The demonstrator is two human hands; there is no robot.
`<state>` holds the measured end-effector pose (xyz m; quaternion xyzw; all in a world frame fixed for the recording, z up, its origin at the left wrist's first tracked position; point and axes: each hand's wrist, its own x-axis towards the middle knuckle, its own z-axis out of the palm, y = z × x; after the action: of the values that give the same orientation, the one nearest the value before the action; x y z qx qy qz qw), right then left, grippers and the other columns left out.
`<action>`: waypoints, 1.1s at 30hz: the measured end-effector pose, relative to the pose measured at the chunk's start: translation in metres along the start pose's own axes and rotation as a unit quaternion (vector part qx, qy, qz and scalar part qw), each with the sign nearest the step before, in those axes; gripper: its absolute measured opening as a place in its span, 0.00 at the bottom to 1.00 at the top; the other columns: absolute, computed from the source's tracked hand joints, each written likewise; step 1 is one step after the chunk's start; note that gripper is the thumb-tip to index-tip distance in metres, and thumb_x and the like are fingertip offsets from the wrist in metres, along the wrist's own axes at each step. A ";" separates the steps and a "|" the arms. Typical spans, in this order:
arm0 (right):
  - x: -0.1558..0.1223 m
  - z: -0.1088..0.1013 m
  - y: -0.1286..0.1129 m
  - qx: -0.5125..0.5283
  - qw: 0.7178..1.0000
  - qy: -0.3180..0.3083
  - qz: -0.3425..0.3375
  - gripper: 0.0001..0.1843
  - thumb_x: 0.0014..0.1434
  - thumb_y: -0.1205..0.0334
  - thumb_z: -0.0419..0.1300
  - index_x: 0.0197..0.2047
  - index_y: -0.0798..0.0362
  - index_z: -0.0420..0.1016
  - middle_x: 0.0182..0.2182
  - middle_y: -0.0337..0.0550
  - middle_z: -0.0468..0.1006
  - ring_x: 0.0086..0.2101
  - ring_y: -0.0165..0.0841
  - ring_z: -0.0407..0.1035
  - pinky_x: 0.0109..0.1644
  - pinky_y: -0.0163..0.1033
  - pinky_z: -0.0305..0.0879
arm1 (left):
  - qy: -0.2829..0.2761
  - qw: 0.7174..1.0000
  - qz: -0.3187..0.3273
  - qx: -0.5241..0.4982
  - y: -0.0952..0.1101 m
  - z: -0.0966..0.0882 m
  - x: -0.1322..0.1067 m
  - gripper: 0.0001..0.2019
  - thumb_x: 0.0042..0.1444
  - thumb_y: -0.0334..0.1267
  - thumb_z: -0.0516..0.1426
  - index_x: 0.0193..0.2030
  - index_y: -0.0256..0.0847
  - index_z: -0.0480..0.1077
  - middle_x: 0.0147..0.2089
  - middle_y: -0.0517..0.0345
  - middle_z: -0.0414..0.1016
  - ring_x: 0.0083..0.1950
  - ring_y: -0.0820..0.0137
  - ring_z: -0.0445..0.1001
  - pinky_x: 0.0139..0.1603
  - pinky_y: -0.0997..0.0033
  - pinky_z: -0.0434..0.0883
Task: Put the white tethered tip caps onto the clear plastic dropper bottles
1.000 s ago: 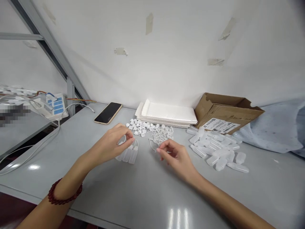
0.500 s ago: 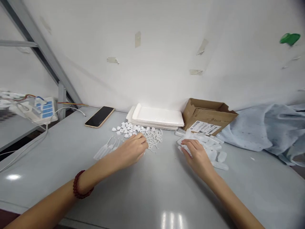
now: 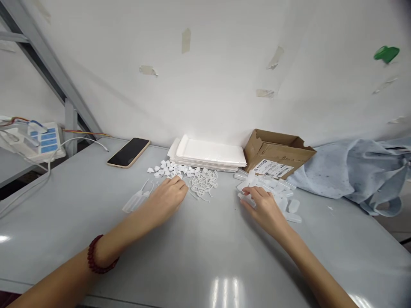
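My left hand [image 3: 168, 199] is closed, with its fingers curled down beside small white plastic caps [image 3: 167, 167] and a pile of thin, curved white plastic pieces [image 3: 204, 183]. What its fingertips hold, if anything, is hidden. A few translucent flat tubes with thin curved ends [image 3: 136, 200] lie to the left of that hand, partly covered by it. On the right, my right hand [image 3: 262, 209] is at the near left edge of a heap of translucent plastic tubes [image 3: 284, 201]. Its thumb and fingers close around one translucent tube [image 3: 248, 199].
Behind the small parts lies a stack of white padded envelopes [image 3: 212, 155]. An open cardboard box [image 3: 276, 156] with a label stands beside it, then a light blue cloth [image 3: 334, 171]. A phone [image 3: 129, 152] lies back left, near a white cable and a power strip [image 3: 48, 141].
My left hand has moved slightly left and nearer to me, uncovering more of the curved pieces. My right hand stays at the tube heap. The whole view has shifted a little.
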<state>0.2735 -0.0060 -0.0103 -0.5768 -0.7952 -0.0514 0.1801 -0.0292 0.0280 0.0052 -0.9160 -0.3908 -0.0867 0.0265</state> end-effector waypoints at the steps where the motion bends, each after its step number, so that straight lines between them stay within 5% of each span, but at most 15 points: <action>1: 0.000 0.000 -0.001 0.003 1.000 -0.007 0.002 0.09 0.61 0.62 0.51 0.43 0.52 0.69 0.38 0.50 0.79 0.39 0.42 0.73 0.38 0.44 0.63 | 0.004 1.000 0.000 -0.008 0.000 0.000 0.000 0.13 0.63 0.27 0.44 0.33 0.37 0.67 0.37 0.48 0.71 0.41 0.60 0.66 0.41 0.59 0.65; 8: -0.001 0.000 -0.009 0.049 0.998 -0.025 0.012 0.09 0.61 0.62 0.52 0.42 0.53 0.69 0.36 0.50 0.79 0.38 0.42 0.74 0.41 0.48 0.65 | 0.006 0.997 0.012 -0.070 0.001 0.004 -0.002 0.13 0.62 0.26 0.44 0.33 0.37 0.68 0.38 0.50 0.71 0.44 0.62 0.67 0.44 0.62 0.66; 12: -0.004 -0.005 -0.025 0.115 0.993 0.013 0.000 0.08 0.62 0.61 0.53 0.43 0.52 0.69 0.35 0.48 0.79 0.34 0.38 0.74 0.40 0.46 0.69 | 0.024 0.964 -0.065 -0.257 0.009 -0.010 -0.001 0.09 0.60 0.30 0.48 0.34 0.38 0.68 0.38 0.53 0.73 0.43 0.64 0.69 0.44 0.63 0.68; 16: -0.010 -0.009 -0.050 0.195 0.980 0.041 -0.007 0.08 0.61 0.62 0.56 0.45 0.51 0.68 0.36 0.46 0.80 0.38 0.38 0.75 0.39 0.42 0.72 | -0.019 0.821 -0.180 -0.542 0.023 -0.028 0.000 0.05 0.56 0.39 0.56 0.35 0.40 0.70 0.36 0.59 0.74 0.40 0.69 0.73 0.42 0.69 0.70; 20: -0.016 -0.012 -0.073 0.269 0.962 0.047 -0.016 0.11 0.60 0.65 0.59 0.47 0.51 0.67 0.38 0.44 0.81 0.38 0.35 0.76 0.40 0.38 0.74 | -0.064 0.671 -0.233 -0.701 0.035 -0.032 -0.001 0.08 0.51 0.39 0.62 0.37 0.41 0.72 0.34 0.62 0.75 0.37 0.72 0.74 0.45 0.69 0.70; 25: -0.023 -0.011 -0.087 0.319 0.945 0.062 -0.032 0.14 0.59 0.67 0.60 0.48 0.50 0.67 0.38 0.43 0.80 0.36 0.32 0.76 0.40 0.35 0.75 | -0.102 0.553 -0.255 -0.786 0.049 -0.027 -0.001 0.08 0.48 0.37 0.64 0.35 0.38 0.75 0.33 0.59 0.77 0.36 0.72 0.74 0.48 0.68 0.70; 28: -0.025 -0.007 -0.089 0.318 0.943 0.085 -0.041 0.13 0.59 0.68 0.60 0.48 0.51 0.67 0.36 0.43 0.80 0.33 0.31 0.76 0.37 0.34 0.75 | -0.105 0.544 -0.272 -0.787 0.055 -0.025 -0.002 0.06 0.49 0.37 0.63 0.33 0.38 0.76 0.32 0.60 0.77 0.36 0.72 0.74 0.49 0.68 0.69; 33: -0.027 -0.004 -0.090 0.300 0.944 0.113 -0.077 0.14 0.59 0.69 0.60 0.49 0.53 0.67 0.36 0.45 0.80 0.34 0.32 0.76 0.38 0.33 0.75 | -0.092 0.581 -0.276 -0.760 0.058 -0.021 -0.005 0.05 0.53 0.38 0.61 0.35 0.41 0.76 0.28 0.63 0.76 0.33 0.74 0.72 0.46 0.71 0.69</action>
<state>0.1979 -0.0610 -0.0046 -0.4236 -0.7902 0.1114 0.4287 0.0066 -0.0180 0.0257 -0.4524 -0.4166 -0.2707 -0.7406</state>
